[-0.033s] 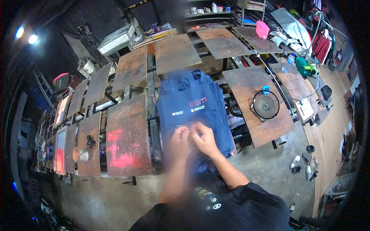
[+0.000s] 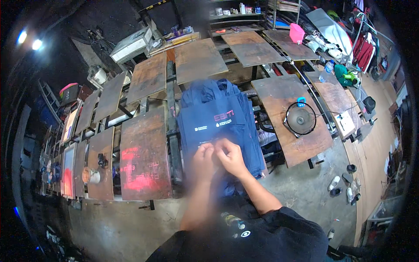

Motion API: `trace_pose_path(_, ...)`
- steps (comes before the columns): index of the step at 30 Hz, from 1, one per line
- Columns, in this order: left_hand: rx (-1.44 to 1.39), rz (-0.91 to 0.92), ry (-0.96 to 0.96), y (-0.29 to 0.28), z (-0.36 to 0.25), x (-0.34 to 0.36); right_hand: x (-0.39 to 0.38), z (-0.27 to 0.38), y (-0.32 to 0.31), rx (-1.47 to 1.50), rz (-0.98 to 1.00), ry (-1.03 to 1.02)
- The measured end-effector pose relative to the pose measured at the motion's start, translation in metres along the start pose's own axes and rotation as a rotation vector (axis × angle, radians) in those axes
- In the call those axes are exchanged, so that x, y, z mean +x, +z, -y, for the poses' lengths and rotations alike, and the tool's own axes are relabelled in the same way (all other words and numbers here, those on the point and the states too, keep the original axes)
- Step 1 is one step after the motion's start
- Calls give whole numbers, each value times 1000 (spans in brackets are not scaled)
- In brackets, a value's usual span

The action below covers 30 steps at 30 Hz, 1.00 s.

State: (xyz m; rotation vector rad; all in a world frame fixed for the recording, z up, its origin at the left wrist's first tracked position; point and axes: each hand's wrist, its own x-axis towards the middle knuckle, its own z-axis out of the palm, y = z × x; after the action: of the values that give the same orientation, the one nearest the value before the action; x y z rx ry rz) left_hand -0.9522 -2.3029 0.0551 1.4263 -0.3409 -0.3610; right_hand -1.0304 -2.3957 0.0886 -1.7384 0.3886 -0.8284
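Observation:
A thick stack of navy blue tote bags (image 2: 209,114) lies in front of me, with white and red print on the top one and handles bunched at the far end. Over the near part of the top bag, my left hand (image 2: 205,160) and my right hand (image 2: 230,158) are close together. The right thumb and fingers are pinched. The left fingers curl inward, partly blurred by a hazy streak down the picture. Whatever sits between the fingertips, if anything, is too small to make out.
Brown printing boards on metal frames surround the stack, one red-stained board (image 2: 146,159) at left. On the right board sit a round fan (image 2: 300,119) and a small blue object (image 2: 301,102). A bucket (image 2: 91,175) stands left; shoes (image 2: 334,182) lie on the floor at right.

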Motion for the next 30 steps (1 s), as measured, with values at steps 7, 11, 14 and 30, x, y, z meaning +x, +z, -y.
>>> trace_pose_path(7, 170, 117, 109, 0, -24, -3, -1, 0, -5, 38, -8, 36)
trace_pose_path(11, 349, 116, 311, -7, -34, -1, 0, 5, -6, 22, -25, -13)
trace_pose_path(14, 314, 114, 348, -9, -36, 0, 1, 9, -7, -4, -26, -49)
trace_pose_path(30, 573, 110, 608, -14, -45, 0, 4, 11, -4, -370, -21, -346)
